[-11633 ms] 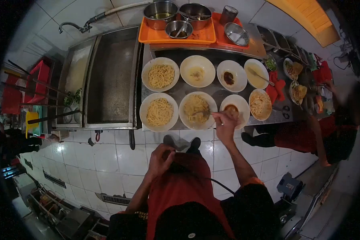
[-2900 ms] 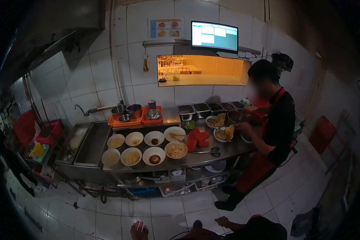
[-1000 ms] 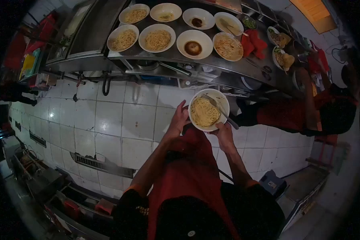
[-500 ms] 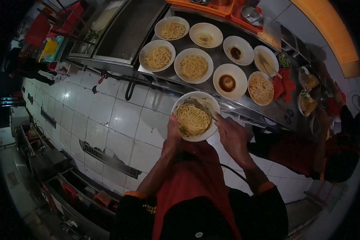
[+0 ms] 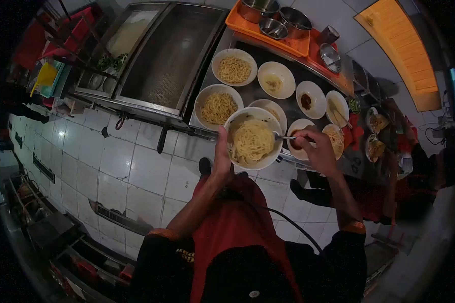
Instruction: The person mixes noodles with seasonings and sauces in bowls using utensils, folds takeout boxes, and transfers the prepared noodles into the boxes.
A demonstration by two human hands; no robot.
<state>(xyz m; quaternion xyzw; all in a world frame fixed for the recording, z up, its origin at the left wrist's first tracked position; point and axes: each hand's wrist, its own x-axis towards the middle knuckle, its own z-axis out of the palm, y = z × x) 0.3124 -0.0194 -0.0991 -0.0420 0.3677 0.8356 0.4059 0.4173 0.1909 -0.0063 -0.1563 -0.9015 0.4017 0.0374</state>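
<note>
A white bowl (image 5: 233, 160) of pale noodles (image 5: 253, 141) is held up over the near edge of the steel counter. My left hand (image 5: 223, 159) is closed on its left rim, thumb along the side. In my right hand (image 5: 317, 152) is a slim-handled metal utensil (image 5: 288, 137), gripped by its handle. Its head dips into the right side of the noodles, so I cannot tell whether it is a spoon or a fork. Behind the held bowl, another bowl (image 5: 273, 105) is partly covered.
Several bowls stand on the steel counter (image 5: 247, 96), including noodle bowls (image 5: 199, 117) and a sauce bowl (image 5: 311, 87). Orange trays (image 5: 232, 20) with metal pots line the back. A wide steel vat (image 5: 169, 55) is at left. A co-worker (image 5: 419, 182) works at right beside more bowls.
The held bowl has moved nearer the counter and now overlaps the bowls there. My right hand has drawn out to the right, showing the utensil's handle. The noodles lie looser.
</note>
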